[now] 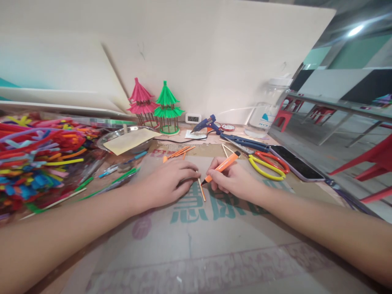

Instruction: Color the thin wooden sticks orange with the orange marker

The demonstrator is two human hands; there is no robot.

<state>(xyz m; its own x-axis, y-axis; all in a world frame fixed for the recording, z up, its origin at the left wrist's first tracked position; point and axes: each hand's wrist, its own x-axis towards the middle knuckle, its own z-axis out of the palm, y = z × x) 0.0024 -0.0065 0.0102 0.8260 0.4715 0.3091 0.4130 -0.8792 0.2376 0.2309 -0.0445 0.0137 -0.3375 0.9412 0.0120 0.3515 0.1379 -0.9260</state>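
Note:
My left hand (168, 181) rests on the table covering, its fingers closed on the upper end of a thin wooden stick (202, 192). The stick's lower part looks orange; its upper part is paler. In my right hand (237, 179) is an orange marker (225, 164), gripped like a pen and slanting down to the left. Its dark tip meets the stick or sits very close to it. Beyond my left hand lie several orange sticks (180, 152) and a small orange piece (165, 159), perhaps a cap. Pale sticks (226, 150) lie behind the marker.
Colourful pipe cleaners (39, 159) heap at left beside a metal dish (105, 141). Pink (141, 102) and green (167, 106) pavilion models stand at the back, near a glue gun (208, 123). Scissors (266, 167), a phone (295, 162) and a plastic bottle (266, 108) are at right.

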